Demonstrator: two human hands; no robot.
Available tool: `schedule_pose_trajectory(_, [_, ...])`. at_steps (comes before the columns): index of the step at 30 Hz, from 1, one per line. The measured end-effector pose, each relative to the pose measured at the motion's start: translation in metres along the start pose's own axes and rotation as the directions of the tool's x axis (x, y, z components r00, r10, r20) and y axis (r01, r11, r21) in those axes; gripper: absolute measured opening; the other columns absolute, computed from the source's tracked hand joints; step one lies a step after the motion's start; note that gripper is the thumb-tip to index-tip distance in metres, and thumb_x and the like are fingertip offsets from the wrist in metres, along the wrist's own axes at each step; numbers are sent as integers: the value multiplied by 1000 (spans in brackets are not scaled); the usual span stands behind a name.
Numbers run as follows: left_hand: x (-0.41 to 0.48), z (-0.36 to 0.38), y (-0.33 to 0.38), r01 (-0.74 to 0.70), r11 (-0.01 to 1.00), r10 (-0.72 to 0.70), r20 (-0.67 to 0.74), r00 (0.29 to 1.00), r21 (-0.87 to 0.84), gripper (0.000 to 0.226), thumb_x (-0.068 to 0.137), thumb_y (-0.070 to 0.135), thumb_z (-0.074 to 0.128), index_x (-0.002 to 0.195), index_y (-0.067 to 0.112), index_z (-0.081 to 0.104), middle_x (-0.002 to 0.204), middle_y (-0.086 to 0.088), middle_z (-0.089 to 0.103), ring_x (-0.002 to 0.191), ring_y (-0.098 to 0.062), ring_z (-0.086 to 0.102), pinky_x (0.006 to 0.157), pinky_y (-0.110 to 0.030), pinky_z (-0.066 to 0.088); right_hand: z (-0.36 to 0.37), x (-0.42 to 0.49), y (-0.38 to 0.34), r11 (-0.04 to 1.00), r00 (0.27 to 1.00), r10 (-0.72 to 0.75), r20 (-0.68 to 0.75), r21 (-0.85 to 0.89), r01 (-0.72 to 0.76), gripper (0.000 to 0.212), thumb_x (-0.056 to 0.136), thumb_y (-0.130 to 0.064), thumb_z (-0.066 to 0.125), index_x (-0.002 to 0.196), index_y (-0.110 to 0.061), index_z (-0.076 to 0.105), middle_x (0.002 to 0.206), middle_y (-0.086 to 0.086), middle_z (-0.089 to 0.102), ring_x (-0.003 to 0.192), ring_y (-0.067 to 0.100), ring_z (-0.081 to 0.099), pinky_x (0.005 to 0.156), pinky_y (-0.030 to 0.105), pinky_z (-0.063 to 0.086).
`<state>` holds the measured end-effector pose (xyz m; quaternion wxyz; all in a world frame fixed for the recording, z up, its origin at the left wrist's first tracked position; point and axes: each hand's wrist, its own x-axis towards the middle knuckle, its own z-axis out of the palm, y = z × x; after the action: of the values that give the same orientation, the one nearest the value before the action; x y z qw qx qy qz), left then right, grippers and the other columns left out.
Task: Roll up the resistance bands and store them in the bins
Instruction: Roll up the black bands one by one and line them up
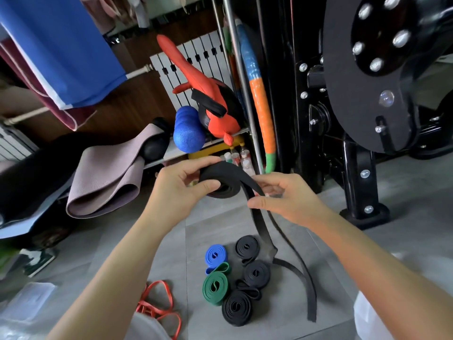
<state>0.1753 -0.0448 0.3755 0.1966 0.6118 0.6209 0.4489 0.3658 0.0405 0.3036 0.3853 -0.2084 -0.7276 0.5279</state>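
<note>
– Above the floor, at dead centre, what do the hands have?
– A black resistance band point(220, 174), partly wound into a coil. The left hand point(179, 190) grips the coil, thumb on its near face and fingers curled over the top. The right hand point(286, 200), at three o'clock of the coil, pinches the strap between thumb and fingertips where it leaves the roll.
– And the rest of that band?
– Its loose tail point(310, 298) hangs in two strands from the right hand toward five o'clock and curves along the grey tile floor point(208, 222).
– Anything rolled up?
– Yes, at six o'clock there is a tight cluster on the floor. A blue roll point(215, 256) has a green roll point(215, 287) touching it at its six o'clock. Three black rolls point(247, 246) run down the three o'clock side.
– Any left unrolled?
– A red band point(153, 310) lies slack at seven o'clock.
– A bin?
– A clear plastic container point(31, 298) shows at eight o'clock, but it is blurred and I cannot tell what it holds.
– What is around them?
– A folded mauve mat point(105, 182) sits at nine o'clock, a blue foam roller point(188, 133) near twelve, and a black machine frame point(355, 173) at three.
</note>
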Motion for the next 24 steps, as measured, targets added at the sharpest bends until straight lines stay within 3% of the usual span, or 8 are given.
schedule_pose_trajectory(4, [-6,13,-4,-7,999,7,15,1000,-33,53,76,-4,71,98,43,68,104,8,71,99,-13,67,91,-40,51,5,0,1,996,998,26,-50,91,-22,40,72,-1,75,106,-22,68,96,-5,73,91,13,70,86,22,54])
schedule_pose_trajectory(9, [-19,26,-17,97,943,-107,-14,994,-317,50,78,-6,67,93,41,73,96,7,73,91,-9,68,70,-23,54,9,-4,6,992,999,40,-16,121,-38,42,74,2,73,103,-27,66,91,-17,71,91,5,69,79,15,52])
schedule_pose_trajectory(13, [-30,45,-30,229,846,-263,-4,965,-481,42,82,-4,63,93,35,71,94,10,72,90,-12,68,69,-25,56,9,-5,11,996,998,54,-45,70,-50,36,75,-2,75,95,-32,67,85,-18,72,87,2,69,76,12,51])
schedule_pose_trajectory(14, [-31,46,-32,215,886,-239,-8,971,-411,41,82,-4,63,94,34,68,94,13,71,91,-9,67,70,-22,55,9,-6,13,998,997,61,-41,30,-60,34,74,-4,76,93,-31,68,84,-18,73,85,3,69,75,12,51])
schedule_pose_trajectory(16, [-29,43,-33,107,993,-108,-2,994,-44,41,81,2,68,100,37,59,100,21,65,98,1,61,75,-15,51,9,-8,17,994,997,76,-8,-77,-76,29,74,-8,78,94,-27,70,86,-13,73,82,4,69,75,14,53])
schedule_pose_trajectory(19, [-27,34,-30,-185,869,91,218,972,459,58,78,17,73,126,39,48,116,22,50,106,6,46,87,-13,41,10,-9,20,982,994,97,46,-170,-88,28,75,-13,77,92,-33,69,85,-13,72,80,-1,68,77,14,52])
schedule_pose_trajectory(21, [-25,33,-28,-309,791,142,332,932,529,58,81,15,69,128,41,49,115,13,56,104,-1,48,86,-18,41,11,-10,22,977,993,106,53,-191,-94,28,75,-13,77,98,-28,71,89,-12,72,83,-3,67,81,14,51])
schedule_pose_trajectory(24, [-20,29,-27,-272,831,146,281,948,485,52,80,9,69,120,42,60,101,22,59,96,1,52,85,-13,40,10,-10,21,978,992,118,39,-177,-110,33,75,-13,77,105,-22,70,94,-11,72,86,-5,65,84,12,49])
